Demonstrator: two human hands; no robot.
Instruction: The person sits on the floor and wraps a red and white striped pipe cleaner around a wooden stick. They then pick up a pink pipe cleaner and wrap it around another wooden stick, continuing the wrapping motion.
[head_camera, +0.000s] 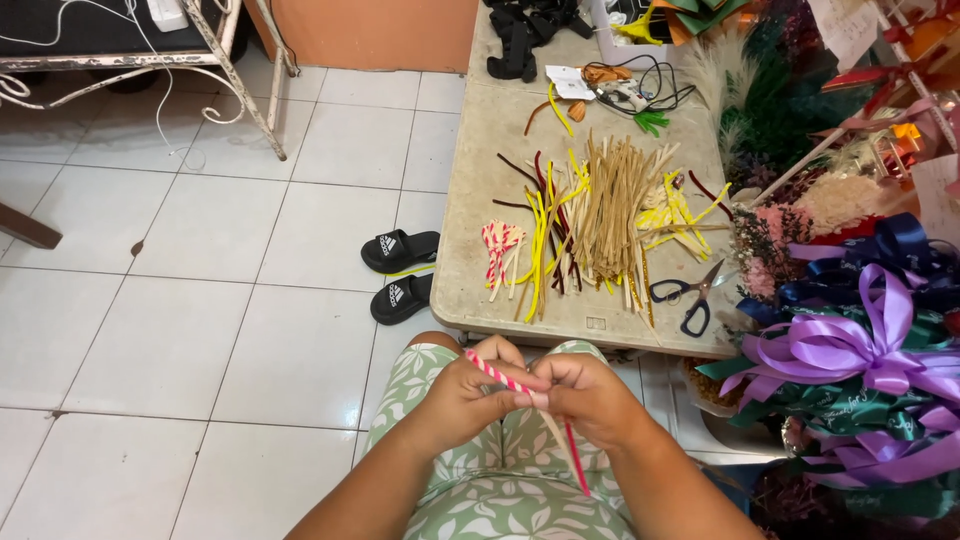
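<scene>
Here, closest in, the left hand (463, 392) and the right hand (588, 396) meet over the lap, each closed in a pinch on a thin red-and-white striped pipe cleaner (497, 377); the striped length slants from above the left fingers down to the right, and beyond the right hand a plain red tail hangs toward the green leaf-patterned fabric (500, 495) on the knees. One such stem is held. Just beyond the knees runs the near edge of a low beige table (500, 130); on it lie a small bunch of matching red-and-white stems (498, 243), a broad heap of tan strips (612, 205) too many to count, yellow stems (541, 245) either side of it, and one pair of black-handled scissors (690, 292) near the right edge. Two black slide sandals (400, 270) sit on the white tiled floor (180, 300) beside the table's left edge, with open tiles stretching left. To the right, purple ribbon bows (850, 350) crowd against the table. Farther back a black cable (655, 85) coils near the far end.
</scene>
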